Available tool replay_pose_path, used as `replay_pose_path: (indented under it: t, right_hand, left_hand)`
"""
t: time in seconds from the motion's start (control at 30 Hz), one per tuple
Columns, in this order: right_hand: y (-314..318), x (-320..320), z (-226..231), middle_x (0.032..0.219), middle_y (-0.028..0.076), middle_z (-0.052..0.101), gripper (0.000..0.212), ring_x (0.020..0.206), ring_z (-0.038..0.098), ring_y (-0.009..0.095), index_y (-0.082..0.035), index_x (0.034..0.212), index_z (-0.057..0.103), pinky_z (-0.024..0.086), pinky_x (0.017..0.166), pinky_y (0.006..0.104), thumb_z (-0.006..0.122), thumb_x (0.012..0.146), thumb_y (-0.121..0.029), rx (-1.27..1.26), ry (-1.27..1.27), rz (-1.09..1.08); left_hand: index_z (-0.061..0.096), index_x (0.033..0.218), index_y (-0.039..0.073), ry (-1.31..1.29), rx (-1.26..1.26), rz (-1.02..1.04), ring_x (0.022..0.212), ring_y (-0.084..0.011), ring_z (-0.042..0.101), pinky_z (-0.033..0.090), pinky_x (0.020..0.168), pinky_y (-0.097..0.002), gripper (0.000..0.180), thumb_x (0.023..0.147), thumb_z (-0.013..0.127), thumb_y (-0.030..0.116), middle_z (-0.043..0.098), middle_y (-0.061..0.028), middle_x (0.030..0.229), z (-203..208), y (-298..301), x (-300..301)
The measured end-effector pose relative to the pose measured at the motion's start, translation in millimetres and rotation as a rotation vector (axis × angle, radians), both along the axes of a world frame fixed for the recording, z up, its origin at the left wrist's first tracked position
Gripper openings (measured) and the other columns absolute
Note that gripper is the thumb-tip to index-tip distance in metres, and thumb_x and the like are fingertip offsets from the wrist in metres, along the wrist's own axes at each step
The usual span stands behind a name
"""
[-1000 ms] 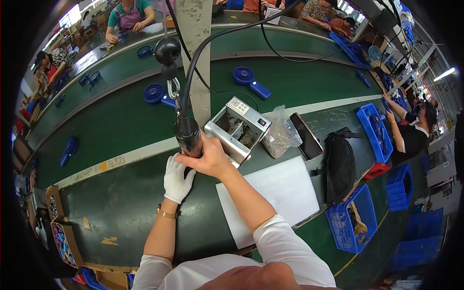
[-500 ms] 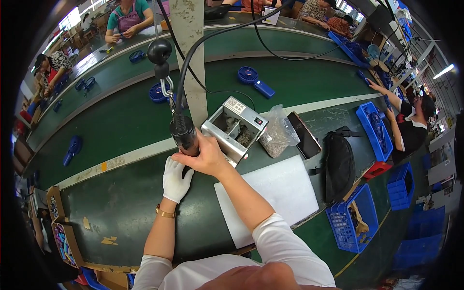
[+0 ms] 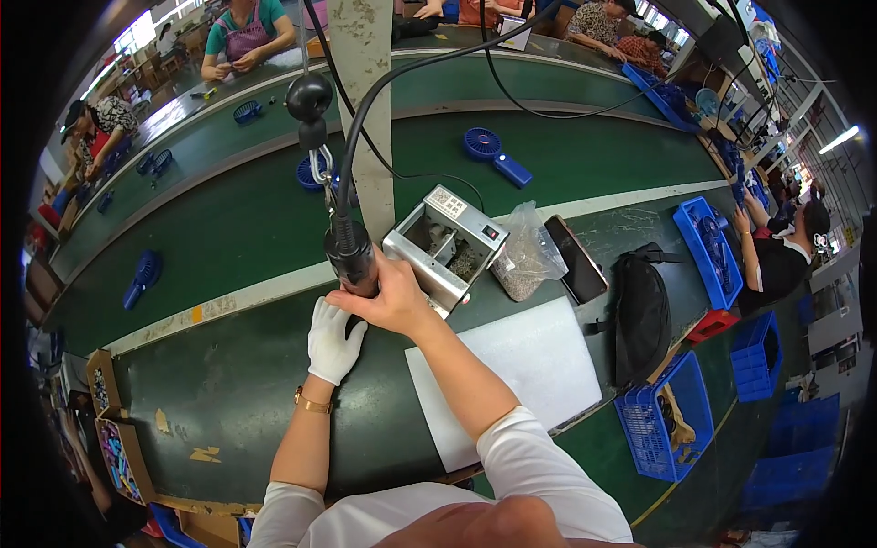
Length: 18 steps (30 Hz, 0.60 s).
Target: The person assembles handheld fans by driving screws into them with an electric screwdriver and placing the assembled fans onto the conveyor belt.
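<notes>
A black corded electric screwdriver (image 3: pixel 351 256) hangs upright from a metal hook and chain link above the bench edge. My bare right hand (image 3: pixel 395 297) is closed around its lower body. My left hand (image 3: pixel 333 342), in a white glove with a gold-coloured watch at the wrist, rests just below and left of it, fingers bent. Its fingertips, the screwdriver's tip and whatever lies under them are hidden. Close to my right hand stands an open metal screw feeder (image 3: pixel 445 247) with small screws inside. A clear bag of screws (image 3: pixel 525 260) leans beside it.
A phone (image 3: pixel 578 265), a white foam sheet (image 3: pixel 521 374) and a black bag (image 3: pixel 642 315) lie on the right of the bench. Blue handheld fans (image 3: pixel 482 143) sit on the green conveyor (image 3: pixel 228 219). Behind the feeder rises a post (image 3: pixel 364 119). Blue crates (image 3: pixel 703 251) and co-workers are around.
The fans on the near conveyor have shifted slightly right. At the right, a co-worker's arms have drawn in toward the body. My hands and the screwdriver hold nearly the same pose.
</notes>
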State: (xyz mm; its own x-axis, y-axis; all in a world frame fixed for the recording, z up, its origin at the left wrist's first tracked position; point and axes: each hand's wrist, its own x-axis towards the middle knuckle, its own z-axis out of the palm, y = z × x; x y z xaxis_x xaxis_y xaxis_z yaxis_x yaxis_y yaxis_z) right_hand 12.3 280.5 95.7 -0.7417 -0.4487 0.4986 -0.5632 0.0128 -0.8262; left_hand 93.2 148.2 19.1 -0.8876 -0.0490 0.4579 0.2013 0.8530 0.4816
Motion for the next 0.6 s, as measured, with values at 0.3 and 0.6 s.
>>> replay_pose_path:
  t: [0.3, 0.6]
  right_hand:
    - [-0.5, 0.3, 1.2, 0.061, 0.012, 0.06, 0.057, 0.053, 0.061, 0.026, 0.002, 0.101, 0.053, 0.047, 0.053, 0.0313, 0.081, 0.067, -0.035, -0.026, -0.014, -0.012]
    - [-2.1, -1.5, -4.3, 0.061, 0.012, 0.06, 0.062, 0.053, 0.061, 0.026, 0.006, 0.101, 0.053, 0.048, 0.053, 0.0311, 0.081, 0.066, -0.036, -0.005, 0.005, -0.017]
  left_hand:
    - [0.06, 0.106, 0.004, -0.01, 0.012, 0.001, 0.102, -0.0359, 0.051, 0.043, 0.09, -0.0413, 0.038, 0.07, 0.068, 0.011, 0.06, -0.0137, 0.109, 0.4, 0.6, 0.5]
    - [0.06, 0.104, 0.004, -0.001, 0.01, 0.002, 0.1, -0.0355, 0.051, 0.043, 0.088, -0.0411, 0.036, 0.069, 0.068, 0.011, 0.06, -0.0134, 0.107, 1.9, -0.1, -0.3]
